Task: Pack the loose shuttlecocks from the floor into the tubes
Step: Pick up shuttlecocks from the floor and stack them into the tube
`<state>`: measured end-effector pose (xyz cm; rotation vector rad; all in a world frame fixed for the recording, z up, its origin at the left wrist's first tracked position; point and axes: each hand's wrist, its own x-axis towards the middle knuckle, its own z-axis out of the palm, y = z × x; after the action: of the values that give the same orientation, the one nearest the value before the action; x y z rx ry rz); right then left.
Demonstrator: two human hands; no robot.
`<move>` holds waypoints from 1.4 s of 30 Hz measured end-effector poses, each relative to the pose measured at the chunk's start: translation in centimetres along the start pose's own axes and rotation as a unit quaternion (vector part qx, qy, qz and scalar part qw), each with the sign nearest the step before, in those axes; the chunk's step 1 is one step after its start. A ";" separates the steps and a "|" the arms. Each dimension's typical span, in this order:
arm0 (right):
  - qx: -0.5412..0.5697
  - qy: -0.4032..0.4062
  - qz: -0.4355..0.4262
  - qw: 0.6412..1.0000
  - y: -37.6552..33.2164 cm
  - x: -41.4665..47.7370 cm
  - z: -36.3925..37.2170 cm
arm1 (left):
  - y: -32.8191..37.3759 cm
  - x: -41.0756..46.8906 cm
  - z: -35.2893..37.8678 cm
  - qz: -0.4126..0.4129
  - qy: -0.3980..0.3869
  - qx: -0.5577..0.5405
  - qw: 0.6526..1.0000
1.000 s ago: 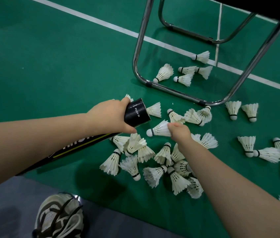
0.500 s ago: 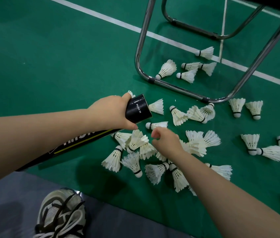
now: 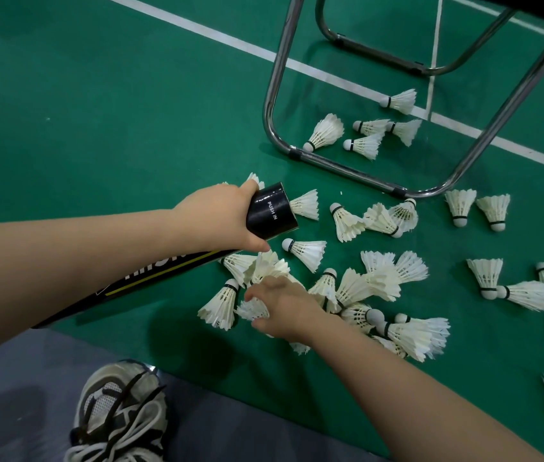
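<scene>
White-feathered shuttlecocks (image 3: 380,278), each tipped with a rounded cork ringed by a dark band, lay scattered on the green floor (image 3: 97,128) of a court, most of them in an overlapping heap too tangled to count; five more lay apart inside the chrome chair frame (image 3: 347,171), near a white line (image 3: 197,26). One black tube (image 3: 270,211), glossy and printed "PUSH IN" near its open end, was held slanting above the floor, its mouth towards the heap; the person's left hand (image 3: 217,218) had its grip clamped round the tube just behind that mouth, thumb beneath and fingers over the top, the forearm reaching in from the left. A feather skirt showed just past the mouth, though whether it sat inside the tube or lay behind it could not be told. The right hand (image 3: 284,305), palm down, reached into the near edge of the heap, its grip closed on the skirt of a single shuttlecock (image 3: 252,308) between thumb and curled fingers; one laced shoe (image 3: 120,411) rested on a grey surface at the bottom.
</scene>
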<state>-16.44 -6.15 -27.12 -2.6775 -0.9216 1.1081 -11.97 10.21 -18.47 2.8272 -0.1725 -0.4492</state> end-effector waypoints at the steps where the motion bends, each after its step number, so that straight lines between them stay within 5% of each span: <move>1: -0.006 0.003 0.001 1.000 0.0 0.2 0.0 | 0.0 -0.1 0.0 -0.001 -0.001 0.002 1.000; 33: -0.114 0.102 0.026 0.988 1.6 -1.0 0.6 | 0.3 -3.0 0.1 0.022 -0.015 0.027 0.999; 37: 0.095 0.167 0.104 0.976 2.6 -2.0 0.4 | 0.4 -3.5 0.2 0.018 -0.015 0.027 0.999; 42: 0.403 0.337 0.156 0.837 2.8 -3.9 -2.0 | 0.5 -3.4 0.2 0.017 -0.019 0.022 0.999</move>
<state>-15.89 -10.42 -24.13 -2.1974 0.1165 0.3431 -15.30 10.25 -17.56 2.8548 -0.2414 -0.4987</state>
